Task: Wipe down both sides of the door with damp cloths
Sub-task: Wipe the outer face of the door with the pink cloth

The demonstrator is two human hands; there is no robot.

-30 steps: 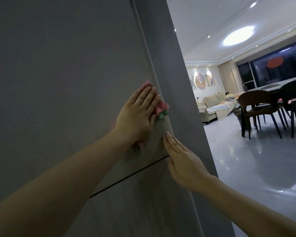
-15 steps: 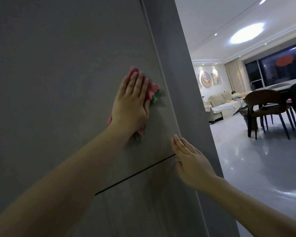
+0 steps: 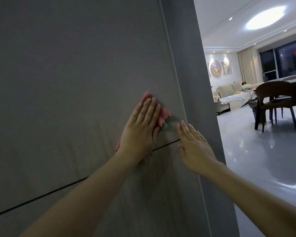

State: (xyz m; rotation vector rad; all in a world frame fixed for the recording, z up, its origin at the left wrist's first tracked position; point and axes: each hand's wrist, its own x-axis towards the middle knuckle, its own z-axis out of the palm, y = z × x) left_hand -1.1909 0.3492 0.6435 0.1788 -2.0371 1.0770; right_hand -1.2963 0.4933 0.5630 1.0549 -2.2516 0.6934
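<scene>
Wiping this face of the grey door (image 3: 75, 82) is the step going on, the left hand (image 3: 140, 130) pressing flat on the pink cloth (image 3: 163, 118), the right hand (image 3: 195, 147) bracing open-fingered, apparently empty; next, probably the lower panel.

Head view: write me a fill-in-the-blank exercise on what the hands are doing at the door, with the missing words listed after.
1. The left hand presses a pink cloth flat against the ____.
2. The right hand lies on the door with its fingers ____, holding nothing.
3. A thin dark ____ runs across the door under both hands.
4. Past the door's edge, a dining ____ stands on the glossy floor.

Missing words: door; straight; groove; chair
</scene>
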